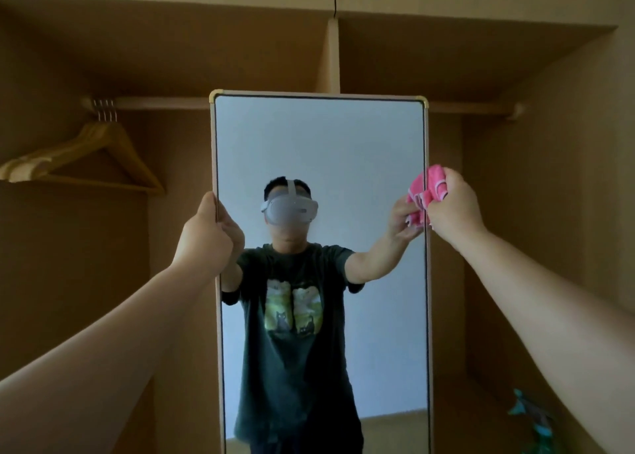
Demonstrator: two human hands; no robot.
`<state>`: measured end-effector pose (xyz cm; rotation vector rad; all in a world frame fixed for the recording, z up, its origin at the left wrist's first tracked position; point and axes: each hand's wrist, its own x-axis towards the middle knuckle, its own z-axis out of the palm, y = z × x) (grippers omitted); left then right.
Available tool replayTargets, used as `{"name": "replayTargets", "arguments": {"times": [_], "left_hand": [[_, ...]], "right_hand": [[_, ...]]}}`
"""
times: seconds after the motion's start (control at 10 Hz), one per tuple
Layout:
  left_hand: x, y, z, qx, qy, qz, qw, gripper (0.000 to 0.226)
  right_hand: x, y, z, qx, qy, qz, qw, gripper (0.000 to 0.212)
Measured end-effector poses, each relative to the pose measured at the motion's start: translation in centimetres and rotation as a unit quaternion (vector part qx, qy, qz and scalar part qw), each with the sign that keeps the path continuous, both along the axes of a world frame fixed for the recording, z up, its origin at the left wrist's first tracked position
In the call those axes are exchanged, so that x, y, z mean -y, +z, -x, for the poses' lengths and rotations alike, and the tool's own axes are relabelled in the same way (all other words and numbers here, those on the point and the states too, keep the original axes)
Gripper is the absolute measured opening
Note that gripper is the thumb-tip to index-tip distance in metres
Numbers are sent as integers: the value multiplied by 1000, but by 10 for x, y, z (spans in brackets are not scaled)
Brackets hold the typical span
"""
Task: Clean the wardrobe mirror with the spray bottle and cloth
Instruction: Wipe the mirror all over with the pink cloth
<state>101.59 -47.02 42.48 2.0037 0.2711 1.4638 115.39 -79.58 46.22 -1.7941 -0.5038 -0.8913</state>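
Observation:
A tall mirror (319, 144) with a pale frame and brass corner caps stands upright inside a wooden wardrobe. My left hand (206, 233) grips the mirror's left edge at mid-height. My right hand (453, 209) is closed on a bunched pink cloth (434, 185) and presses it against the mirror's right edge. The glass reflects a person in a dark T-shirt with both arms raised. No spray bottle is in view.
Wooden hangers (89, 158) hang on the rail (154, 103) at the upper left. A shelf with a vertical divider (331, 54) runs above the mirror. A teal object (536, 422) lies at the lower right on the wardrobe floor.

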Motion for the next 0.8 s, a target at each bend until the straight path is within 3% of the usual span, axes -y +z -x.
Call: {"name": "replayTargets", "arguments": {"times": [0.2,0.3,0.4,0.5,0.8], "left_hand": [[18,-8,7,-19,33,-3,999,48],[3,-4,1,40,-33,-153,987,50],[-7,-15,9,47,-107,-96,988,33],[17,-31,27,-63,19,-10,998,23],[26,-84,48,-135,-31,24,990,26]], "right_hand": [[0,-27,-4,-6,0,13,1000,51],[0,-35,-5,-7,1,8,1000,51],[0,-41,-2,-14,1,4,1000,52],[0,-49,-1,-16,6,6,1000,52],[-1,-74,-2,-30,3,7,1000,53]]}}
